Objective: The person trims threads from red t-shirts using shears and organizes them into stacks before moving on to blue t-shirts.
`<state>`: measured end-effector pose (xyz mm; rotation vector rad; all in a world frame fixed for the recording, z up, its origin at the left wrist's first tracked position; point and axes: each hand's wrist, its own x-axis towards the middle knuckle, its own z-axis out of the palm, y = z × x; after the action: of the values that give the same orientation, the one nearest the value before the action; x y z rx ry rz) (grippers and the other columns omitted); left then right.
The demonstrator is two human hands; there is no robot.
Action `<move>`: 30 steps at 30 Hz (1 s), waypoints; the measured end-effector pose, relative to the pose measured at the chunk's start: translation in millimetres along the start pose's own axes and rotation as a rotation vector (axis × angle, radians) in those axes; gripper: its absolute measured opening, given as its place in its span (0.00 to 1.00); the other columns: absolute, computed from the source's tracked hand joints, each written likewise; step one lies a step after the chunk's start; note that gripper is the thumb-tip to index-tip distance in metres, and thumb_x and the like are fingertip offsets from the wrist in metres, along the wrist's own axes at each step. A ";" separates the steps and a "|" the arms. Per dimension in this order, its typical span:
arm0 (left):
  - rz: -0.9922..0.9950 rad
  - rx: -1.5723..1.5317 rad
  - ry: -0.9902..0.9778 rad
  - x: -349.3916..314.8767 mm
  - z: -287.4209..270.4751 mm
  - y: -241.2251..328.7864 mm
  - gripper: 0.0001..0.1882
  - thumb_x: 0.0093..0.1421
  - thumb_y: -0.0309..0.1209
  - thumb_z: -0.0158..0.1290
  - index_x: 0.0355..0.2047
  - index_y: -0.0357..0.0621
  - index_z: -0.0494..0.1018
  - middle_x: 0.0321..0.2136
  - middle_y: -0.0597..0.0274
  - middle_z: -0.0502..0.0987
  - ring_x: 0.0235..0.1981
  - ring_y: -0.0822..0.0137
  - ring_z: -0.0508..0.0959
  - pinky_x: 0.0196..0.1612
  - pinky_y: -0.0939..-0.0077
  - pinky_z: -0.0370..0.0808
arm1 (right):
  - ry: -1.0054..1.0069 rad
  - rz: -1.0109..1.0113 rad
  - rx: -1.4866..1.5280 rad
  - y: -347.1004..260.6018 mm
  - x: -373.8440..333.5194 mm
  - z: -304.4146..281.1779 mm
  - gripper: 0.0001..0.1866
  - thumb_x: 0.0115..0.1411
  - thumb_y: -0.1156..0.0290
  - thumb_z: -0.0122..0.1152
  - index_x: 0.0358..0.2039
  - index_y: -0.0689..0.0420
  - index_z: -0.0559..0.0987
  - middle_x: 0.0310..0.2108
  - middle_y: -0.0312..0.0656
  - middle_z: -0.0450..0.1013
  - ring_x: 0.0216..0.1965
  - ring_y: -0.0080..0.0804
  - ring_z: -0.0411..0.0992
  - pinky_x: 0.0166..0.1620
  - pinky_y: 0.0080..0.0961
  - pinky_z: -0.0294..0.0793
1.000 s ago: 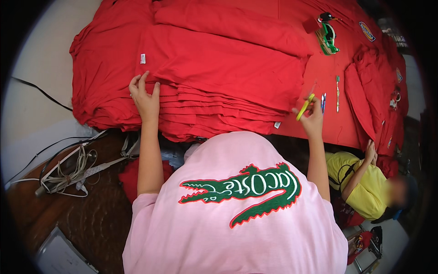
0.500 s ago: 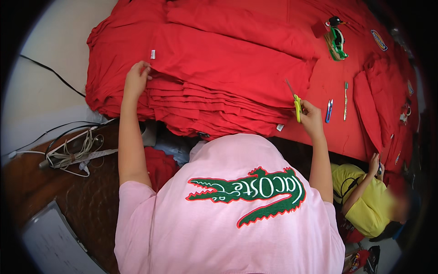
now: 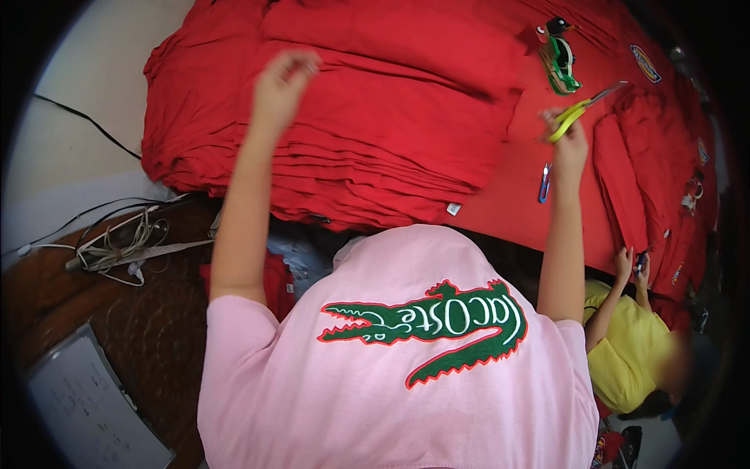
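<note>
My left hand [image 3: 283,84] is raised over a thick stack of folded red garments [image 3: 375,133]. It is slightly blurred, with its fingers loosely bent, the thumb apart from them and nothing visible between them. In my right hand [image 3: 573,144] is a pair of scissors with yellow handles [image 3: 570,121]. Their metal blades point up and to the right, over the red table surface to the right of the stack. Beside my right wrist lie blue thread snips [image 3: 544,184]. A small white label [image 3: 453,209] sticks out at the stack's near right corner.
A green tape dispenser with a black bird-like head [image 3: 561,66] stands at the far right. More red garments [image 3: 637,156] lie beyond my right arm, near a co-worker in a yellow shirt [image 3: 629,356]. Tangled cables [image 3: 133,242] and a whiteboard [image 3: 98,406] are at the lower left.
My left hand has left the garment's near edge and moved up and right over the stack. My right hand has carried the scissors away up and right, and its forearm now covers the toothbrush.
</note>
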<state>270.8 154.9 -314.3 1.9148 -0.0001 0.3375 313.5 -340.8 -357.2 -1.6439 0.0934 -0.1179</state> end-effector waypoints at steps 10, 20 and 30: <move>-0.824 -0.593 -0.208 -164.9 171.0 14.6 0.21 0.70 0.29 0.58 0.61 0.35 0.74 0.48 0.56 0.83 0.48 0.67 0.83 0.52 0.73 0.81 | -0.247 0.484 -0.177 63.2 -130.6 -25.8 0.15 0.67 0.71 0.66 0.51 0.64 0.80 0.29 0.31 0.79 0.20 0.11 0.66 0.20 0.15 0.60; -0.309 -0.311 0.218 -130.5 190.2 17.9 0.22 0.63 0.21 0.63 0.58 0.33 0.75 0.49 0.58 0.80 0.46 0.73 0.80 0.52 0.77 0.78 | -0.292 0.279 -0.198 35.1 -108.0 -29.2 0.16 0.66 0.72 0.69 0.51 0.67 0.80 0.29 0.31 0.77 0.24 0.11 0.65 0.28 0.13 0.64; -0.306 -0.437 0.092 -133.5 237.9 -10.8 0.30 0.60 0.12 0.60 0.62 0.38 0.69 0.53 0.61 0.75 0.45 0.75 0.77 0.53 0.80 0.78 | -0.518 0.007 -0.836 3.7 -112.0 -28.7 0.27 0.52 0.46 0.79 0.36 0.58 0.85 0.19 0.37 0.74 0.23 0.31 0.72 0.30 0.34 0.69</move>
<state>200.1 -80.9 -432.3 1.4387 0.2575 0.1971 198.7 -354.7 -361.0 -2.4510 -0.2864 0.4080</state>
